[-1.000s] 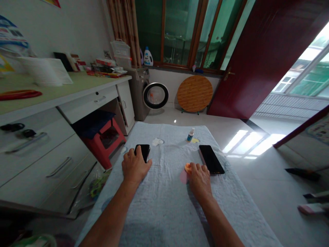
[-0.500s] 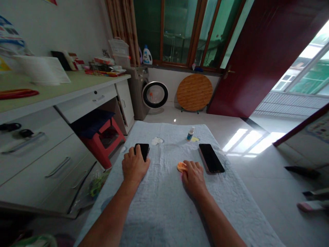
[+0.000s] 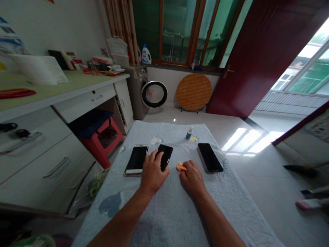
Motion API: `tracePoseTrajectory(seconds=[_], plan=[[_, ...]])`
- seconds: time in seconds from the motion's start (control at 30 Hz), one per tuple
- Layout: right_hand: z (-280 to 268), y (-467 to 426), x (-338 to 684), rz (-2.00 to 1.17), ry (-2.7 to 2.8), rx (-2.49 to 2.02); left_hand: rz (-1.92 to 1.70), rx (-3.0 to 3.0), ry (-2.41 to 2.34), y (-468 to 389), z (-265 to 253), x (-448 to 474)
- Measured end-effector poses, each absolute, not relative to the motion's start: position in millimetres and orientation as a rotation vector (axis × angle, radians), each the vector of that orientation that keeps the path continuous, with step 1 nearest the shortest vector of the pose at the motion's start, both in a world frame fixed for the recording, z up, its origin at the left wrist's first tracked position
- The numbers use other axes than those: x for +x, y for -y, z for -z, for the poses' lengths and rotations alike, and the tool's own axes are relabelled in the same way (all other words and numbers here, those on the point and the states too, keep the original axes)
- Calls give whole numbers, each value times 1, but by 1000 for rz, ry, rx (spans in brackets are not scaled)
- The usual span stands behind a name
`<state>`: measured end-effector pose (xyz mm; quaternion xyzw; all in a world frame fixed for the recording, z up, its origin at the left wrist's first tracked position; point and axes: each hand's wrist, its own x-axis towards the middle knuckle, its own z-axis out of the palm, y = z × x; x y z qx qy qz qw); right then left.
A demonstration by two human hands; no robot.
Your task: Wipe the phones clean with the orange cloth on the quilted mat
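Note:
My left hand (image 3: 154,171) is closed around a black phone (image 3: 166,155), its fingers over the left edge and the thumb at the lower right. Just left of that hand lies a white-framed phone (image 3: 138,157) with a dark screen, partly covered by my fingers. My right hand (image 3: 192,175) rests on the cloth-covered table, pinching a small orange cloth (image 3: 180,166). To its right a larger dark phone (image 3: 210,157) lies flat, apart from the hand. A small spray bottle (image 3: 189,133) stands upright farther back.
A pale blue cloth (image 3: 164,212) covers the table. On the left are a desk with drawers (image 3: 97,97) and a red stool (image 3: 110,137). A washing machine (image 3: 137,92) with its door open, a round wooden tabletop (image 3: 194,92) and a dark red door (image 3: 246,61) stand behind.
My left hand has moved right with the black phone, uncovering the white-framed phone that was beneath it. My right hand stays at nearly the same spot with the orange cloth.

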<state>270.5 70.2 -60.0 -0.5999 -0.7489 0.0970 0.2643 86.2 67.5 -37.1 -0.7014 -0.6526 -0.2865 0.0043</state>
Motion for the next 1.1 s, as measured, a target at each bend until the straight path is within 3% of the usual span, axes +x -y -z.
tracePoseTrajectory(seconds=[0.2,0.6,0.9,1.1], plan=[[59,-69,271,-307,1967,-1651,817,-2373,2110,-60,56,108],[61,-72,273,-212,1927,-1645,140,-2926,2136,-59,28,73],[59,-68,265,-149,2054,-1671,353,-2898,2089,-61,39,73],[60,-70,266,-283,1979,-1579,451,-2807,2084,-62,44,82]])
